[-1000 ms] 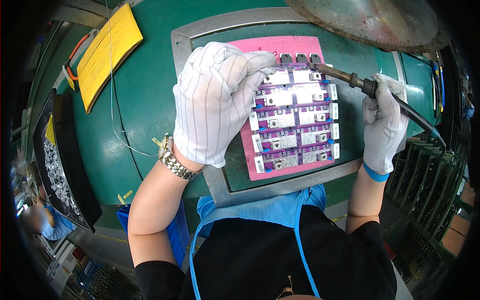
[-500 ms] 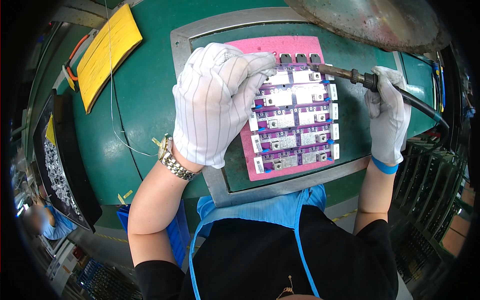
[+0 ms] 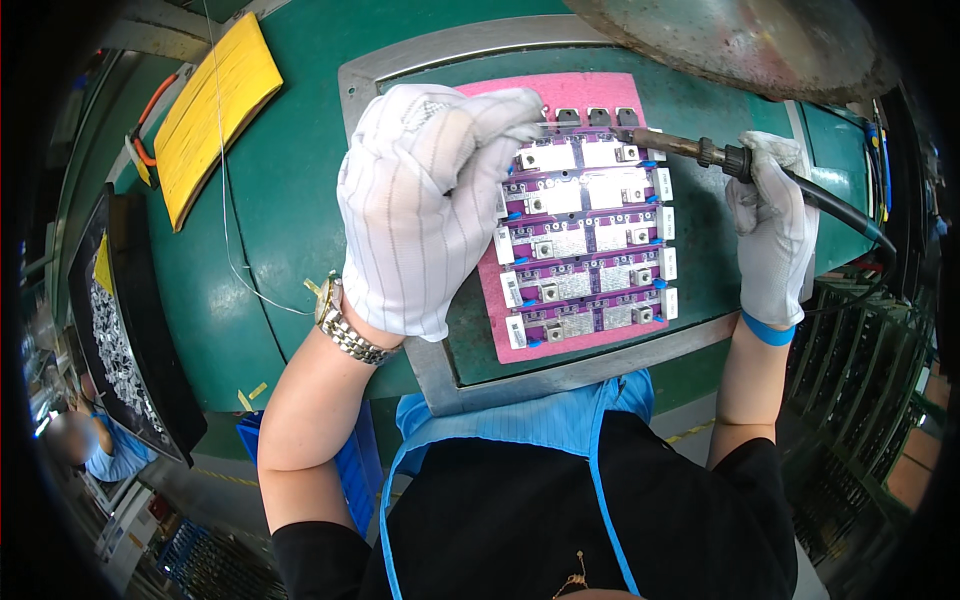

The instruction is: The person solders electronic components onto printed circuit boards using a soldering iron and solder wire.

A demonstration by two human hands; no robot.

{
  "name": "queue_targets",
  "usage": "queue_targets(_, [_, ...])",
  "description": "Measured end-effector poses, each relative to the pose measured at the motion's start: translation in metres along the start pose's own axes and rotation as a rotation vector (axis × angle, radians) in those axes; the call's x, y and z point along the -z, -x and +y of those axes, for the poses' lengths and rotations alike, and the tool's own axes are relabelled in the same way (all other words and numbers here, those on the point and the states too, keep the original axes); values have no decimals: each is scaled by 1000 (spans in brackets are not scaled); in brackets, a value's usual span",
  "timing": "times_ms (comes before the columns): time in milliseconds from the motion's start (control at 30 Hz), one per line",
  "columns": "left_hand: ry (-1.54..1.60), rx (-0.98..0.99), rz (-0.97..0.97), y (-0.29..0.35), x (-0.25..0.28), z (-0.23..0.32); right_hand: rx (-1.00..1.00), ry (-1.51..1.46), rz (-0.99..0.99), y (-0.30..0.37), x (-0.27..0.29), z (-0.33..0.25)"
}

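Purple circuit boards [image 3: 589, 219] with silver metal plates lie in a stacked panel on a pink foam sheet [image 3: 590, 90]. Several black components [image 3: 597, 117] stick out past the panel's far edge. My right hand [image 3: 776, 215], in a white glove, grips a soldering iron [image 3: 706, 153] by its dark handle. The iron's tip is at the far row of boards, next to the rightmost black component. My left hand [image 3: 410, 210], in a striped white glove, is pinched over the panel's far left corner. A thin solder wire [image 3: 572, 124] runs from its fingertips toward the iron's tip.
A metal frame [image 3: 590, 374] surrounds the foam on the green table [image 3: 300, 60]. At left are a yellow pad [image 3: 215, 125], an orange-handled tool [image 3: 148, 108] and a black tray [image 3: 150, 290] of small clear parts. A round metal hood [image 3: 740, 45] overhangs the far right.
My left hand has shifted slightly left, baring more of the far row and the thin wire at its fingertips. The iron stays at nearly the same spot.
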State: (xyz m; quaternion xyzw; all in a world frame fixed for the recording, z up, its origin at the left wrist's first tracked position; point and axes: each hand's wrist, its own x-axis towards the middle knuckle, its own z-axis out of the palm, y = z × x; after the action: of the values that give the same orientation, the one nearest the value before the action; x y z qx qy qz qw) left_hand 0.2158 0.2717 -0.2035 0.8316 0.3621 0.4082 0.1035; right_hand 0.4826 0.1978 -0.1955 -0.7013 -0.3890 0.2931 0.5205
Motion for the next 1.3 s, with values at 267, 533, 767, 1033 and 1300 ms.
queue_targets(267, [9, 92, 77, 1, 2, -2, 86, -110, 30, -3, 1, 4])
queue_targets(533, [103, 204, 194, -2, -5, -1, 49, -336, 90, -4, 3, -2])
queue_targets(767, [39, 171, 63, -4, 13, 8, 297, -258, 373, 10, 37, -5])
queue_targets(1033, [7, 196, 119, 1, 10, 7, 855, 284, 600, -30, 68, 13])
queue_targets(1300, [39, 136, 96, 3, 12, -1, 878, 620, 390, -46, 58, 10])
